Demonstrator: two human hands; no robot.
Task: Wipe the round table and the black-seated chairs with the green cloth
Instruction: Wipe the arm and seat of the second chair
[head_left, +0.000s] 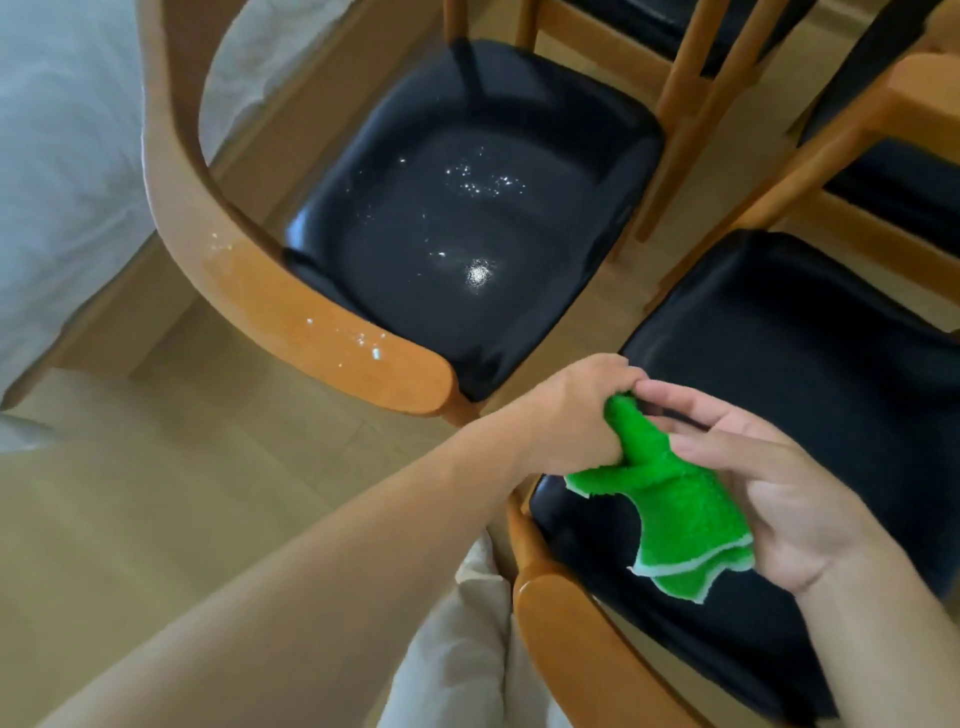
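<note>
The green cloth (680, 504) hangs bunched between both hands, above the front left corner of the near black-seated chair (810, 395). My left hand (576, 415) is closed around the cloth's upper end. My right hand (784, 488) holds the lower part, fingers spread along it. A second black-seated chair (467, 223) stands ahead to the left; its seat and curved wooden armrest (291, 312) carry small shiny droplets. The round table is not in view.
Two more wooden chairs with black seats (893, 187) stand at the back right. White bedding (57, 171) fills the left side. A light wood floor (156, 493) lies below, and pale fabric (467, 623) shows between my arms.
</note>
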